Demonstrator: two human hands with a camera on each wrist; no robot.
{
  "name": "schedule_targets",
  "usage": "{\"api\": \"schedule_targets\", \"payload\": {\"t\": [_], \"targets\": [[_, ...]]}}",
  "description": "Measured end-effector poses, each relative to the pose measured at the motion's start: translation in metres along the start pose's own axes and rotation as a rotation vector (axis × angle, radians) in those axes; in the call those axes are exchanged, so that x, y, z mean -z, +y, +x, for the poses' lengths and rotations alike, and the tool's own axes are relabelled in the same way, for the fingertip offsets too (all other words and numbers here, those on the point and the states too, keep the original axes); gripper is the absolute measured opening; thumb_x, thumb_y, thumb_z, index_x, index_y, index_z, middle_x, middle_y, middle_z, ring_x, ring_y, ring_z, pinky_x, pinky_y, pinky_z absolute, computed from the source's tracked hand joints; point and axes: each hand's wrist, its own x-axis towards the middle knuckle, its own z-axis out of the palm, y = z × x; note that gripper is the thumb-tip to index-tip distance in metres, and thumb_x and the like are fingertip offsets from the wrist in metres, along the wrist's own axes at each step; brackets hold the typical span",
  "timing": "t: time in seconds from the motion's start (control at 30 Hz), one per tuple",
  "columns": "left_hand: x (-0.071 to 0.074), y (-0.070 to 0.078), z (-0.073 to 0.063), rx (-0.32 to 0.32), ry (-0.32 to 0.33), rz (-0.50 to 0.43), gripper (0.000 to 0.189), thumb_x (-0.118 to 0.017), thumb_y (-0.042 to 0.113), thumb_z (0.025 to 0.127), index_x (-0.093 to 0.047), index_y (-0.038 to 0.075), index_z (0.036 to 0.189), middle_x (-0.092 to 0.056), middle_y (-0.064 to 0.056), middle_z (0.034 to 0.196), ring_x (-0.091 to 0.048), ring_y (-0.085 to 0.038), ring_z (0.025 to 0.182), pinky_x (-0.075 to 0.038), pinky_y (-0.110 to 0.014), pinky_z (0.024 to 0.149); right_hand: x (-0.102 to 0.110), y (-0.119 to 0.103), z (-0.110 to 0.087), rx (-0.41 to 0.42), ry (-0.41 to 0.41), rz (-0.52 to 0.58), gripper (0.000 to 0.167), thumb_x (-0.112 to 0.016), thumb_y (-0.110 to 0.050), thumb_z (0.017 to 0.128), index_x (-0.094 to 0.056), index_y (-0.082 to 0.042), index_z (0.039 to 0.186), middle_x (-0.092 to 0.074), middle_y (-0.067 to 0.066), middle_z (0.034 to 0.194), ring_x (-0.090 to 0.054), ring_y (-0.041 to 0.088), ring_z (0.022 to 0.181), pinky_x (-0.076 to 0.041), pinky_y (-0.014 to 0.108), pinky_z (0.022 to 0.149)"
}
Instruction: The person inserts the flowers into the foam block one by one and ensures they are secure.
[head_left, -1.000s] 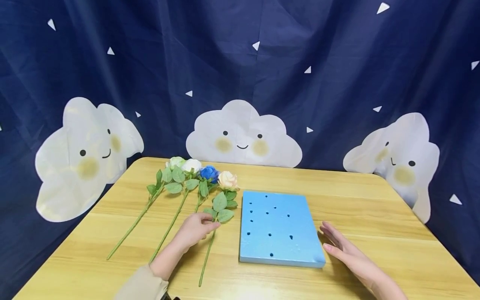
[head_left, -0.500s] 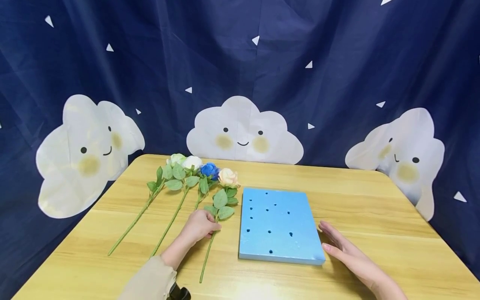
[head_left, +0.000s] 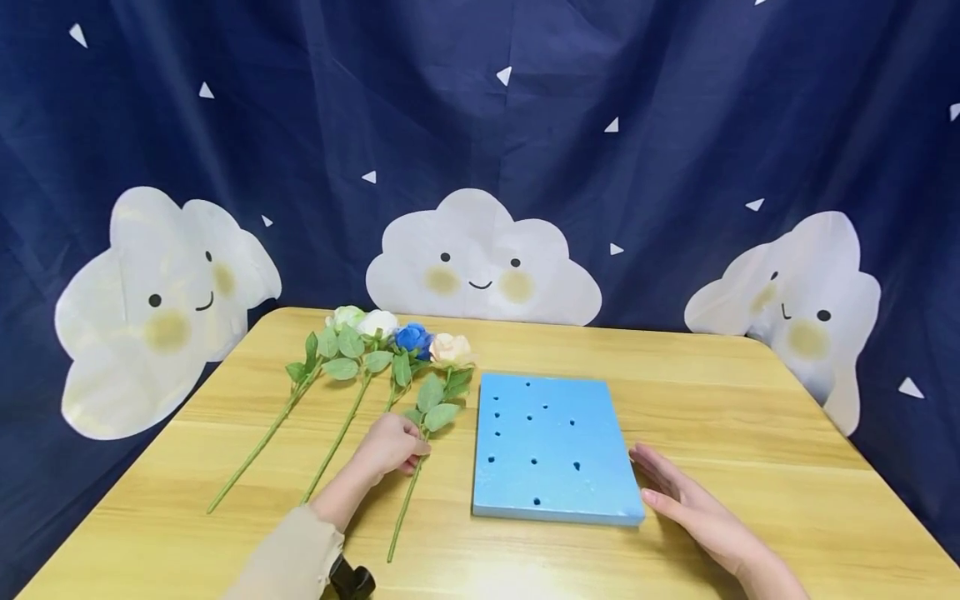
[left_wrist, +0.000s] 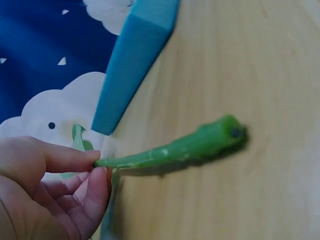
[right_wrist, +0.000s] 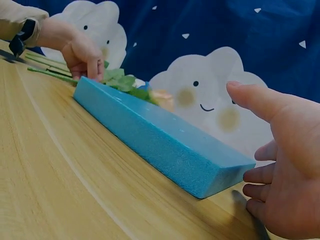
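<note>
My left hand (head_left: 392, 445) pinches the green stem (head_left: 406, 510) of a peach artificial rose (head_left: 451, 351) between thumb and fingers, just below its leaves. In the left wrist view the cut end of that stem (left_wrist: 200, 145) points toward the camera. To the right of the rose lies a flat blue foam block (head_left: 555, 492) with several small holes in its top. My right hand (head_left: 693, 508) is beside the block's right edge, fingers extended and thumb raised, holding nothing. The right wrist view has its fingertips right at the near corner of the foam block (right_wrist: 150, 145).
Left of the peach rose lie a blue rose (head_left: 413, 340), a white rose (head_left: 377, 324) and a pale green rose (head_left: 346, 317), stems toward the front. The wooden table (head_left: 675, 375) ends at a dark blue curtain (head_left: 450, 100) with cloud prints.
My left fingers have closed on the peach rose's stem, and its leaves have tilted slightly. The right hand stays beside the block. The head view has shifted a little.
</note>
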Motion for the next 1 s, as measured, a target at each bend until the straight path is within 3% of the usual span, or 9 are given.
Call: {"api": "schedule_targets", "payload": {"t": [0.17,0.37,0.57,0.7,0.9,1.0], "targets": [[0.013,0.006,-0.003,-0.037,-0.042,-0.119,0.007,-0.066,-0.001,0.08,-0.061,-0.004,0.075,-0.057,-0.01,0.07,-0.052,-0.014,0.054,-0.052,-0.025,0.051,-0.002,0.001,-0.001,0.067,-0.047,0.0,0.068,-0.047,-0.01,0.097,-0.001,0.009,0.144,-0.004,0.03,0.148,-0.029,-0.015,0.12,-0.028,0.007,0.094],[0.027,0.02,-0.002,-0.086,-0.044,-0.24,0.009,-0.065,0.001,0.082,-0.06,-0.007,0.084,-0.056,-0.007,0.071,-0.053,-0.014,0.06,-0.053,-0.026,0.056,-0.001,0.005,0.0,0.047,-0.068,-0.015,0.077,-0.057,-0.011,0.092,-0.003,0.008,0.144,-0.003,0.029,0.149,-0.025,-0.011,0.123,-0.027,0.007,0.095],[0.03,0.024,0.003,-0.09,-0.014,-0.319,0.01,-0.065,-0.002,0.082,-0.06,-0.008,0.088,-0.058,-0.006,0.069,-0.055,-0.012,0.058,-0.053,-0.026,0.057,-0.001,0.005,-0.001,0.047,-0.077,-0.041,0.079,-0.059,-0.011,0.092,-0.003,0.008,0.145,-0.002,0.03,0.149,-0.016,0.008,0.131,-0.027,0.007,0.095],[0.028,0.024,0.009,-0.097,-0.004,-0.341,0.011,-0.066,-0.001,0.081,-0.061,-0.008,0.088,-0.059,-0.006,0.07,-0.056,-0.011,0.056,-0.054,-0.026,0.058,-0.002,0.005,-0.004,0.052,-0.096,-0.015,0.077,-0.057,-0.01,0.093,-0.003,0.008,0.145,0.0,0.031,0.148,-0.015,0.008,0.132,-0.027,0.006,0.095],[0.026,0.032,0.02,-0.139,0.005,-0.347,0.014,-0.066,-0.001,0.082,-0.061,-0.01,0.091,-0.062,-0.008,0.072,-0.057,-0.012,0.056,-0.055,-0.033,0.064,-0.005,0.004,-0.006,0.029,-0.071,-0.051,0.074,-0.055,-0.012,0.094,-0.006,0.008,0.145,-0.003,0.031,0.148,-0.005,0.039,0.134,-0.028,0.006,0.093],[0.028,0.042,0.025,-0.169,0.009,-0.353,0.015,-0.066,-0.001,0.082,-0.061,-0.012,0.092,-0.063,-0.006,0.072,-0.058,-0.012,0.057,-0.056,-0.034,0.066,-0.006,0.003,-0.007,0.02,-0.056,-0.083,0.073,-0.055,-0.013,0.094,-0.007,0.008,0.144,-0.005,0.031,0.148,-0.003,0.046,0.132,-0.028,0.005,0.092]]}}
